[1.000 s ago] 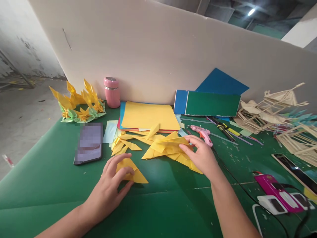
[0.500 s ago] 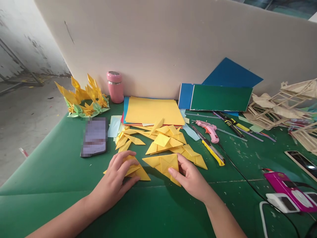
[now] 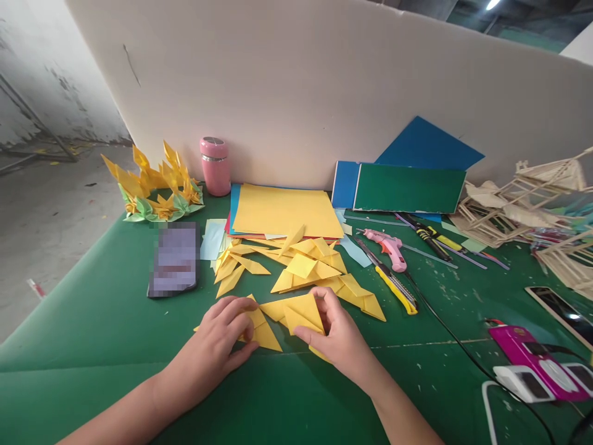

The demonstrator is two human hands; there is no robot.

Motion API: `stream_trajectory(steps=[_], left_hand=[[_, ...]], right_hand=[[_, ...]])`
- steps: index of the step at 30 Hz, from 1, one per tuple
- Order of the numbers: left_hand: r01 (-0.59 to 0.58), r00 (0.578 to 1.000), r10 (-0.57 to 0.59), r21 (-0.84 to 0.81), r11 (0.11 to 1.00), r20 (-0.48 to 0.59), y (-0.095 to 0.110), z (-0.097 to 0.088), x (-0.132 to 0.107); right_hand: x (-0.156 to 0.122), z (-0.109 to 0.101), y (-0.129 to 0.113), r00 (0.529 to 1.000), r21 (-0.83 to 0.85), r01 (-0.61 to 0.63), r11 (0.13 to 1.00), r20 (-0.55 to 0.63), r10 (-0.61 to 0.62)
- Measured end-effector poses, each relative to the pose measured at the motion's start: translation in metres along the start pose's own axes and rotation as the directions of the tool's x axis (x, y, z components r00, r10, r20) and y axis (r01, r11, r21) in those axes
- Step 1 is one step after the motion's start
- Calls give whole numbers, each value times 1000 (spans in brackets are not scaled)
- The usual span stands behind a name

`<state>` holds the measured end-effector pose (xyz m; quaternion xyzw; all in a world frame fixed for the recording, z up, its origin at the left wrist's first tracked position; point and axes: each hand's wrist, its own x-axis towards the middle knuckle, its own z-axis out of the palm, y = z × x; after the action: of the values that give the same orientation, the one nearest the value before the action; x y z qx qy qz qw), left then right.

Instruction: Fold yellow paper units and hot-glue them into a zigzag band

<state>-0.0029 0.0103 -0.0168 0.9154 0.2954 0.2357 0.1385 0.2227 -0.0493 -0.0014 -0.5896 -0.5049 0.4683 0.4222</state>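
Observation:
Two folded yellow papers are under my hands near the front of the green table. My left hand (image 3: 227,337) has its fingers curled over one folded paper (image 3: 267,337), its thumb at the lower edge; part of that paper is hidden beneath the hand. My right hand (image 3: 340,334) pinches the other folded paper (image 3: 301,312) at its right side, thumb on top and fingers behind. The left tip of this piece reaches close to the first paper. Just beyond lies a heap of folded yellow paper pieces (image 3: 301,267).
Behind the heap is a stack of coloured sheets (image 3: 287,210). To the left are a phone (image 3: 175,256), a paper-flower crown (image 3: 160,188) and a pink flask (image 3: 215,167). Rightward lie a yellow utility knife (image 3: 396,289), a pink glue gun (image 3: 386,247) and its cord, and a magenta power bank (image 3: 532,361).
My right hand has shifted left with its folded paper, bringing it closer to the left piece, and the paper has turned slightly. My left hand stays nearly in place.

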Motion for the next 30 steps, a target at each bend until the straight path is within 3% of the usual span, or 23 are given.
stream_trajectory(steps=[7, 13, 16, 20, 26, 30], left_hand=[[20, 999, -18, -63, 998, 38, 6, -3, 1], [40, 999, -39, -106, 994, 11, 11, -4, 1], [52, 998, -54, -101, 994, -16, 11, -2, -1], [56, 997, -59, -84, 995, -42, 11, -1, -3], [-8, 1000, 8, -24, 1000, -20, 11, -2, -1], [-28, 1000, 28, 9, 1000, -9, 10, -2, -1]], right_hand=[[4, 5, 4, 996, -120, 49, 991, -66, -57], [3, 4, 4, 990, -31, 85, 996, -111, -88], [3, 3, 3, 999, 6, 41, 999, -30, -41], [5, 2, 3, 999, -122, 5, 993, 40, 0], [9, -1, -6, 992, -260, 114, 959, 85, -94], [12, -1, -18, 979, -225, 165, 960, 152, -132]])
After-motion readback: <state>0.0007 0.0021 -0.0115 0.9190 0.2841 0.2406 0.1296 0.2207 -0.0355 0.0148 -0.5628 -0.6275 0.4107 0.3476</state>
